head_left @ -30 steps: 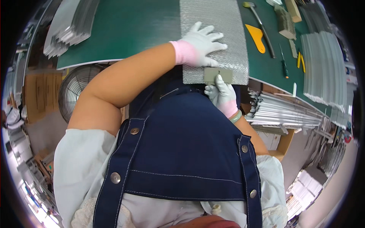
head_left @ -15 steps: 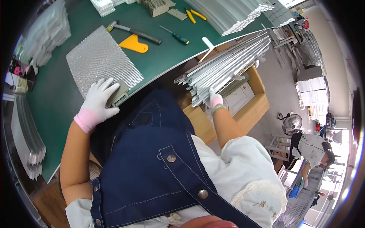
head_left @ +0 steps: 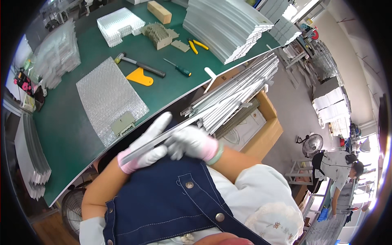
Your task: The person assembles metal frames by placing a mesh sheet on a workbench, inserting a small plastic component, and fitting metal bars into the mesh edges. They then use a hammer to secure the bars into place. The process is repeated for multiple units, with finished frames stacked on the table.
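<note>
My left hand (head_left: 148, 145) and my right hand (head_left: 191, 143), both in white gloves with pink cuffs, hold one long thin metal strip (head_left: 185, 122) in front of my blue apron. The strip runs from my left palm up to the right, toward a bundle of like strips (head_left: 234, 96) lying over a cardboard box (head_left: 267, 128). A silver honeycomb mesh sheet (head_left: 108, 98) lies on the green table (head_left: 69, 139) to the left of my hands, with a small grey comb-like block (head_left: 122, 122) on its near corner.
On the table lie a hammer (head_left: 139, 64), a yellow scraper (head_left: 139, 77), a screwdriver (head_left: 177, 68), yellow pliers (head_left: 198, 44), a wooden block (head_left: 160, 11) and stacks of silver sheets (head_left: 228, 24). A fan (head_left: 73, 208) stands under the table. Another person (head_left: 337, 163) works at far right.
My right hand pulled one strip out of the bundle and brought it in front of me. My left hand left the mesh sheet and took hold of the strip. The view swung right.
</note>
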`<state>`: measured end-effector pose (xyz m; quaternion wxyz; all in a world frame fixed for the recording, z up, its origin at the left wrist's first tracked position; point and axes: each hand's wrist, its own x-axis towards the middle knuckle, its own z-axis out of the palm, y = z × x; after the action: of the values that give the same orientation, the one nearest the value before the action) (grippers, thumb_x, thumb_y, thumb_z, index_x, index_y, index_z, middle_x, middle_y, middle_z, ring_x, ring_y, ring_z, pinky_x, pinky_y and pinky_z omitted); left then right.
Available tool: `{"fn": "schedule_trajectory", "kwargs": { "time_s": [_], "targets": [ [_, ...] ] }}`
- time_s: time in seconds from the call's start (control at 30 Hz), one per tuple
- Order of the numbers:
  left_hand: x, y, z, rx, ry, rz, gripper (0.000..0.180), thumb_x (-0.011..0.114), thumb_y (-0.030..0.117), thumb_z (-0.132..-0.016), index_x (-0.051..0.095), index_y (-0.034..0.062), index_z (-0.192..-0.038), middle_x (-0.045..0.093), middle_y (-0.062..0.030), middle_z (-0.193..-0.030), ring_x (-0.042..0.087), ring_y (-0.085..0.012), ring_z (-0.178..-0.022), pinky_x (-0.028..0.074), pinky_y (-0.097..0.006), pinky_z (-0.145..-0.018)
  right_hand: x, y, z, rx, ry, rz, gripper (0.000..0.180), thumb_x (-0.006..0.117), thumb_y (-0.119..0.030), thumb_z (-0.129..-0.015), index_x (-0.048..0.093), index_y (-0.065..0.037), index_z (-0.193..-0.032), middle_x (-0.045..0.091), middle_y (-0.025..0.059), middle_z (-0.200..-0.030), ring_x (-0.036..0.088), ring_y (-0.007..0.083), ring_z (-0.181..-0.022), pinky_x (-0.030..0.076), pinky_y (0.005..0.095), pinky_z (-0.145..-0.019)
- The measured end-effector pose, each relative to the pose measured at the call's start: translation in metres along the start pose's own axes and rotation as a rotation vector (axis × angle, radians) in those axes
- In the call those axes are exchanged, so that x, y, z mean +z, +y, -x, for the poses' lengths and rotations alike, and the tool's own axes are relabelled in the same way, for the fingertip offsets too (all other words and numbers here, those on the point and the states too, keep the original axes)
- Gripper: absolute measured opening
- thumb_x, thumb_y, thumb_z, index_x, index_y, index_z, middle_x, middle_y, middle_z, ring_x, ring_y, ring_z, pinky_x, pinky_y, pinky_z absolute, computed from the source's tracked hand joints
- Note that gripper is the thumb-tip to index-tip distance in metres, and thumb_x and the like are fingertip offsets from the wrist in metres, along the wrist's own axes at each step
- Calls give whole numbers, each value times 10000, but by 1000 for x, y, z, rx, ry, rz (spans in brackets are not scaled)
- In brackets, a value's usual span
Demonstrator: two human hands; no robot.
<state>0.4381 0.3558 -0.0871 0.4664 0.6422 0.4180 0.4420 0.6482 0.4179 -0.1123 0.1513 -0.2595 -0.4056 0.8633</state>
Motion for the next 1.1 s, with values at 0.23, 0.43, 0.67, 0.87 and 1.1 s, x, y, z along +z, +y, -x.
{"fn": "schedule_trajectory", "kwargs": {
  "time_s": [0.23, 0.43, 0.67, 0.87, 1.1],
  "targets": [
    [-128, 36, 77, 434, 476, 686, 641, 280, 652, -1022, 377, 127, -668, 414, -1, -619, 355, -166, -522, 410, -385, -731, -87, -17, 3, -547, 129, -737, 295, 638, -348, -972, 584, -61, -1014, 621, 95, -966, 610, 222, -901, 513, 386, -885],
    [-143, 75, 137, -200, 842, 65, 409, 401, 444, -1073, 516, 75, -937, 393, 53, -593, 328, -68, -382, 323, -243, -361, 15, -44, 11, -1052, 646, 157, 492, 478, -55, -990, 339, -52, -1463, 604, 125, -1087, 617, 208, -901, 519, 341, -812],
    [-45, 0, 155, -485, 612, 117, 436, 670, 142, -910, 471, -29, -1258, 672, -97, -944, 671, -174, -905, 530, -324, -862, 65, -6, -19, -550, 65, 794, 748, 594, 60, -863, 257, 15, -1529, 630, 160, -1161, 653, 184, -996, 526, 318, -903],
    [-61, -19, 118, -281, 909, -481, 350, 602, 123, -889, 580, -56, -1189, 654, -234, -1079, 639, -368, -1054, 491, -407, -952, 16, -15, -135, -724, 436, 1284, 455, 637, -74, -889, 514, 44, -1310, 623, 211, -1149, 621, 377, -1079, 481, 429, -958],
    [-71, -41, 141, -493, 934, -440, 380, 597, 264, -903, 624, -62, -1096, 657, -275, -1021, 633, -416, -1002, 496, -442, -922, 10, 6, -166, -468, 382, 1467, 402, 670, -173, -845, 595, 10, -1195, 620, 251, -1066, 584, 423, -1043, 475, 473, -939]
  ]
}}
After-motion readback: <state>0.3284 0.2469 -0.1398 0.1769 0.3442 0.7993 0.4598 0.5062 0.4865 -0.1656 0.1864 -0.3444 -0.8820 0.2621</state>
